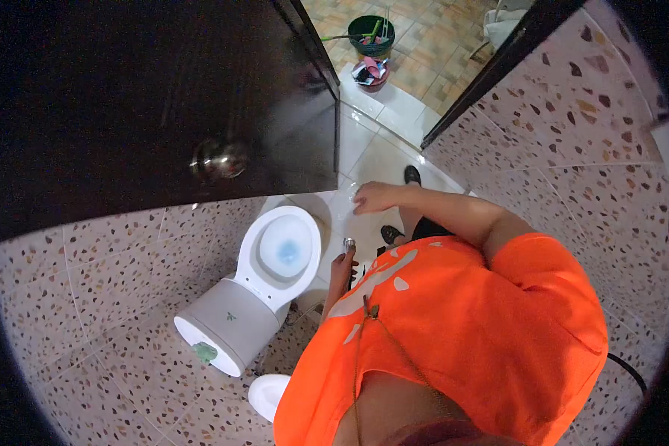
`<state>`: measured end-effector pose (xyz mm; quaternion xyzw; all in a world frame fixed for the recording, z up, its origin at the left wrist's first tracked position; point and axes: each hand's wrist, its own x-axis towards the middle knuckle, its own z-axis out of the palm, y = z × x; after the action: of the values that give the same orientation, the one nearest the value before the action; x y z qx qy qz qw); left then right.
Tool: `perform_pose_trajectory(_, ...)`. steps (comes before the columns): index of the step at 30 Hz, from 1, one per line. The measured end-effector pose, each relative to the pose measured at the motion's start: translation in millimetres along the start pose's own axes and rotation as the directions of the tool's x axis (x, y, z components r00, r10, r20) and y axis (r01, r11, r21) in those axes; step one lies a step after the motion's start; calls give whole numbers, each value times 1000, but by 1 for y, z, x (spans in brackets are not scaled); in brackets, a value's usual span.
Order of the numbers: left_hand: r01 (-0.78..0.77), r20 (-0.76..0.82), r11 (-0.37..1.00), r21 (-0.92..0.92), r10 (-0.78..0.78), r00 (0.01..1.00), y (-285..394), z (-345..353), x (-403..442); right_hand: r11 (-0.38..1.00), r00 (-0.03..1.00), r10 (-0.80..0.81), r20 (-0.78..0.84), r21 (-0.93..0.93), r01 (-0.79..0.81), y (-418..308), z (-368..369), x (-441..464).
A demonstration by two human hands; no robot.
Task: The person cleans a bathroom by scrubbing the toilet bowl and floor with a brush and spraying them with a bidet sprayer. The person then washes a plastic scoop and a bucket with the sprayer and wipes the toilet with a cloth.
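Observation:
My left hand (342, 269) is low beside the toilet bowl, closed around a small silver-coloured object (349, 243). Only the shiny end of that object shows, and its kind is unclear. My right hand (375, 198) reaches across in front of my body over the tiled floor. Its fingers are loosely bent and hang downward, with nothing visible in them. Left of my left hand is the white toilet (314, 256), its seat and lid raised or absent, with bluish water (288, 251) in the bowl.
A dark door (156, 97) with a round metal knob (219, 160) stands open at the upper left. Beyond the doorway are a dark green bucket (360, 48) and a small reddish basin (372, 82) holding items. Speckled tile walls (557, 141) enclose both sides. The pale floor (360, 141) looks shiny.

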<state>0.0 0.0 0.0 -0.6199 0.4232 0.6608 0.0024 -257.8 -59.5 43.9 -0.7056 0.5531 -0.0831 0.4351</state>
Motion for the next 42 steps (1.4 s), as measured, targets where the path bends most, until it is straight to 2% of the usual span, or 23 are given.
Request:
perform_pose_trajectory(3, 71, 18, 993, 89, -73, 997, 22, -1, 11, 973, 980, 197, 27, -130, -192, 89, 22, -2)
perform_pose_trajectory(5, 66, 0, 990, 121, -67, 998, 48, 3, 40, 861, 859, 477, -186, 296, -414, 137, 8, -21)
perform_pose_trajectory(7, 69, -27, 988, 137, -66, 997, 64, 3, 70, 777, 779, 620, -97, 213, -592, 183, -13, -19)
perform_pose_trajectory(11, 151, -39, 983, 102, -147, 988, 101, -5, 143, 716, 692, 697, -187, 235, -657, 264, -33, -4)
perform_pose_trajectory(14, 66, -78, 997, 25, -64, 995, 143, -12, 179, 573, 565, 816, -124, 310, -759, 317, -53, 23)
perform_pose_trajectory(15, 79, -77, 996, 36, -76, 994, 152, -16, 194, 565, 562, 820, -110, 319, -761, 330, -64, 35)
perform_pose_trajectory(17, -86, -269, 995, -57, 68, 961, 148, -24, 235, 555, 545, 830, -115, 264, -789, 352, -87, 58)
perform_pose_trajectory(18, -153, -264, 988, -30, 140, 954, 147, -30, 258, 514, 519, 853, -64, 280, -811, 360, -103, 74)
perform_pose_trajectory(19, -137, -211, 981, -135, 107, 972, 158, -37, 266, 506, 512, 857, -60, 290, -813, 362, -122, 88)
perform_pose_trajectory(22, -291, -99, 876, 384, 352, 931, 198, -50, 288, 559, 577, 811, -99, 419, -715, 397, -175, 137)
perform_pose_trajectory(23, -118, -150, 993, -26, 112, 982, 183, -56, 312, 578, 586, 799, -136, 441, -687, 422, -177, 157)
perform_pose_trajectory(24, -258, 17, 896, 363, 270, 963, 239, -51, 305, 578, 564, 803, -195, 489, -653, 443, -187, 174)
perform_pose_trajectory(26, 21, 130, 997, -68, -12, 991, 236, -55, 340, 547, 514, 826, -231, 549, -632, 498, -203, 210)
perform_pose_trajectory(27, 186, 112, 982, -45, -180, 977, 221, -66, 361, 525, 478, 841, -252, 590, -613, 515, -212, 228)
perform_pose_trajectory(28, 212, 149, 953, -217, -183, 972, 207, -79, 377, 496, 428, 864, -266, 600, -627, 535, -224, 242)
perform_pose_trajectory(29, 187, 106, 884, 428, -255, 961, 217, -81, 393, 490, 419, 868, -268, 604, -629, 549, -252, 254)
perform_pose_trajectory(30, 241, 161, 970, 25, -242, 957, 230, -72, 405, 478, 366, 878, -307, 565, -672, 567, -279, 269)
perform_pose_trajectory(33, 372, 76, 928, -1, -371, 926, 227, -70, 434, 555, 231, 745, -626, 390, -735, 688, -273, 322)
perform_pose_trajectory(35, 439, 19, 899, 2, -439, 898, 216, -66, 454, 539, 373, 750, -547, 178, -823, 743, -296, 344)
perform_pose_trajectory(37, 488, -39, 873, -6, -488, 872, 204, -63, 472, 613, 472, 589, -656, -17, -790, 797, -306, 366)
perform_pose_trajectory(38, 509, -64, 861, -15, -509, 859, 199, -61, 481, 594, 508, 513, -692, -140, -792, 828, -308, 383)
perform_pose_trajectory(39, 529, -87, 848, -24, -529, 844, 197, -60, 487, 477, 533, 459, -711, -309, -823, 859, -310, 403)
perform_pose_trajectory(42, 577, -141, 815, -53, -578, 804, 191, -55, 499, 600, 642, 504, -578, -300, -741, 899, -317, 420)
